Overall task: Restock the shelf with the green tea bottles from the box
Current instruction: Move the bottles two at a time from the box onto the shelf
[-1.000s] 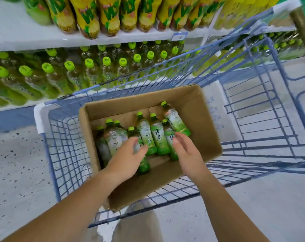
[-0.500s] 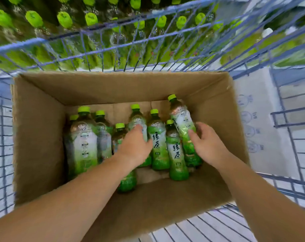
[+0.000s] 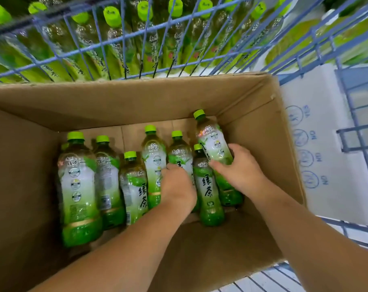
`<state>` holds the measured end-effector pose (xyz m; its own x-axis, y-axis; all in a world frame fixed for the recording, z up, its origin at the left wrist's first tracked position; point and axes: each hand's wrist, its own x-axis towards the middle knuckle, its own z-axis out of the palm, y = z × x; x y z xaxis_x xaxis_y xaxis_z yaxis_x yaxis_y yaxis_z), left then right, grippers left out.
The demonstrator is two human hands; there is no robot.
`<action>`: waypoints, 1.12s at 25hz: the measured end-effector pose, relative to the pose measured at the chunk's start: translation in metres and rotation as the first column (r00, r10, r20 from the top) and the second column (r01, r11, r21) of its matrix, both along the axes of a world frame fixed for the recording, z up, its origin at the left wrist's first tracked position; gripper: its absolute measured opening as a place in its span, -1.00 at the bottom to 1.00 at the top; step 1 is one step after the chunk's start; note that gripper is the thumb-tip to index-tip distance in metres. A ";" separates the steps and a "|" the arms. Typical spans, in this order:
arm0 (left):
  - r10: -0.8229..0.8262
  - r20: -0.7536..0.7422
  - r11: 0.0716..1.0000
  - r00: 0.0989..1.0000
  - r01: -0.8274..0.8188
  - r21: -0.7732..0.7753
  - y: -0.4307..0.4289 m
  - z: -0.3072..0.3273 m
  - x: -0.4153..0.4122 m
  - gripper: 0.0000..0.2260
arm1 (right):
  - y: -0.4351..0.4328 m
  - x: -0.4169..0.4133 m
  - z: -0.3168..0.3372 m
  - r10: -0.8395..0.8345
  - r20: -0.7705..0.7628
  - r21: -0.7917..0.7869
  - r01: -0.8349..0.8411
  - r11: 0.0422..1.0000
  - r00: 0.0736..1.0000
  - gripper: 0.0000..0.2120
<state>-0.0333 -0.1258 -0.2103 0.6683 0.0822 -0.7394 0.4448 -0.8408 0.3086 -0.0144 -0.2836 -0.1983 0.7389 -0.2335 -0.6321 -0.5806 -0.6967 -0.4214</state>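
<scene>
Both forearms reach down into the cardboard box [image 3: 136, 102], where the green tea bottles [image 3: 80, 186] stand, the left hand [image 3: 177, 186] curling its fingers over one upright bottle [image 3: 180, 153] and the right hand [image 3: 240, 171] wrapping around a tilted bottle [image 3: 212, 140] near the right wall.

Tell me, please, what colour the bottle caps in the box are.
The caps are lime green, seen in the head view.

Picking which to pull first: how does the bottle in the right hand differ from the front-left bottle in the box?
The right-hand bottle is gripped by the right hand and tilted, by the box's right wall; the front-left bottle is untouched and straighter, by the left wall. Both have green caps and white label panels showing.
</scene>
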 end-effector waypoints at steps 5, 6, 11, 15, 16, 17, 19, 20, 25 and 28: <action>0.031 -0.075 0.996 0.997 -0.024 0.091 -0.008 -0.013 0.017 -0.58 | -0.001 0.001 -0.006 -0.041 -0.040 0.012 0.042 0.999 0.998 -0.52; -0.007 -0.055 0.993 0.998 0.014 0.117 -0.012 -0.010 0.015 -0.59 | -0.003 0.002 -0.005 -0.061 -0.060 0.033 0.063 0.997 0.996 -0.56; -0.109 -0.020 0.991 0.994 0.110 0.073 -0.018 -0.002 -0.001 -0.63 | -0.007 -0.002 0.000 -0.222 -0.256 0.252 0.287 0.924 0.941 -0.68; 0.083 -0.057 0.986 0.995 -0.091 -0.140 0.002 -0.002 0.005 -0.57 | 0.003 -0.004 0.001 -0.298 -0.351 0.320 0.413 0.852 0.887 -0.39; 0.155 -0.078 0.970 0.985 -0.167 -0.178 0.009 0.001 0.007 -0.58 | 0.004 -0.005 0.001 -0.310 -0.364 0.330 0.433 0.839 0.878 -0.35; 0.208 -0.099 0.954 0.973 -0.224 -0.201 0.016 0.004 0.009 -0.61 | 0.005 -0.005 0.000 -0.323 -0.367 0.345 0.451 0.824 0.872 -0.36; 0.229 -0.117 0.940 0.966 -0.251 -0.229 0.026 0.008 0.009 -0.74 | 0.006 -0.005 -0.001 -0.331 -0.357 0.390 0.461 0.797 0.874 -0.44; 0.242 -0.111 0.934 0.964 -0.262 -0.241 0.031 0.011 0.007 -0.80 | 0.006 -0.007 -0.002 -0.320 -0.345 0.409 0.448 0.795 0.883 -0.51; 0.304 -0.187 0.859 0.934 -0.353 -0.370 0.061 0.031 -0.013 -0.72 | 0.014 -0.021 0.006 -0.289 -0.289 0.406 0.390 0.827 0.913 -0.83; 0.389 -0.155 0.815 0.908 -0.417 -0.403 0.080 0.042 -0.021 -0.63 | 0.029 -0.022 0.019 -0.210 -0.286 0.391 0.314 0.865 0.935 -0.66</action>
<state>-0.0543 -0.0460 -0.1682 0.5947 0.0083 -0.8039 0.7457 -0.3793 0.5477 -0.0363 -0.2543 -0.1792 0.5127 -0.0689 -0.8558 -0.8314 -0.2886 -0.4748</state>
